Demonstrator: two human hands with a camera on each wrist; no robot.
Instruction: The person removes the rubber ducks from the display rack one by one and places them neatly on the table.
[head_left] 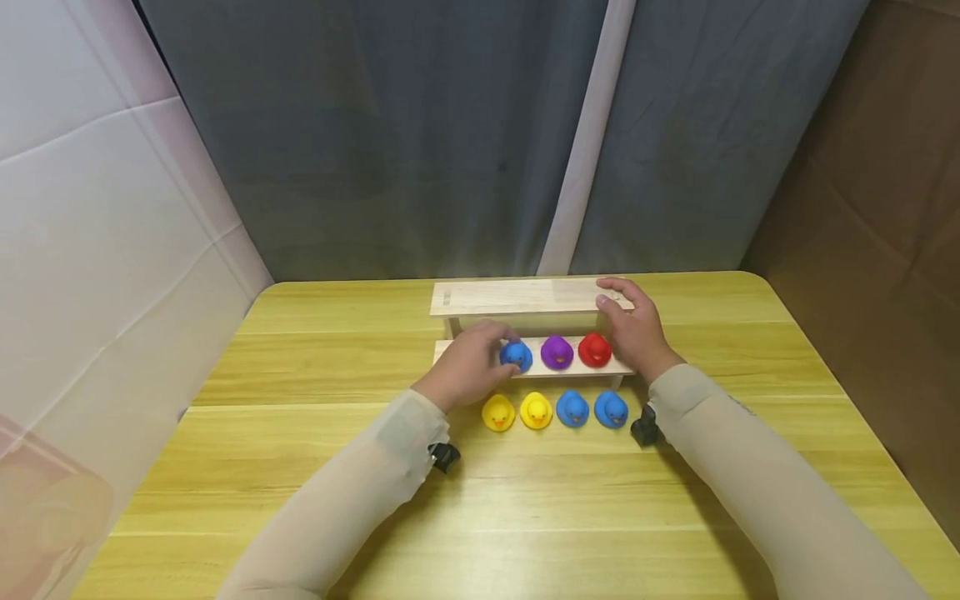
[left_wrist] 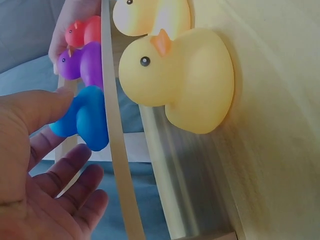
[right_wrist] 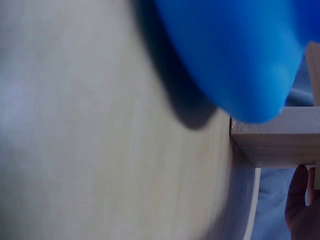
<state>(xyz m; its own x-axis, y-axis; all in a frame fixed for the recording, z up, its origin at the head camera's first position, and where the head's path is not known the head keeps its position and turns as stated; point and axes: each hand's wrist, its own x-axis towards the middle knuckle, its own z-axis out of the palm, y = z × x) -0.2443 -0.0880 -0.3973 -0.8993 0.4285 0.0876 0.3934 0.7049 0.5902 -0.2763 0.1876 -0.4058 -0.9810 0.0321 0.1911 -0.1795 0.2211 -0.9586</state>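
Note:
A blue rubber duck [head_left: 516, 357] sits at the left of the row on the lower step of a small two-tier wooden shelf [head_left: 510, 297]. My left hand [head_left: 467, 365] pinches it between thumb and forefinger; in the left wrist view the other fingers [left_wrist: 90, 182] spread loosely below. Beside it on that step are a purple duck [head_left: 557, 353] and a red duck [head_left: 595, 350]. My right hand [head_left: 639, 332] holds the right end of the shelf, thumb and forefinger at the upper board. Its palm side is largely hidden.
In front of the shelf, two yellow ducks [head_left: 498, 413] and two blue ducks [head_left: 573, 409] stand in a row on the wooden table [head_left: 300, 400]. A grey curtain [head_left: 375, 142] hangs behind the table, a white sheet [head_left: 97, 208] at left and a brown panel [head_left: 885, 208] at right.

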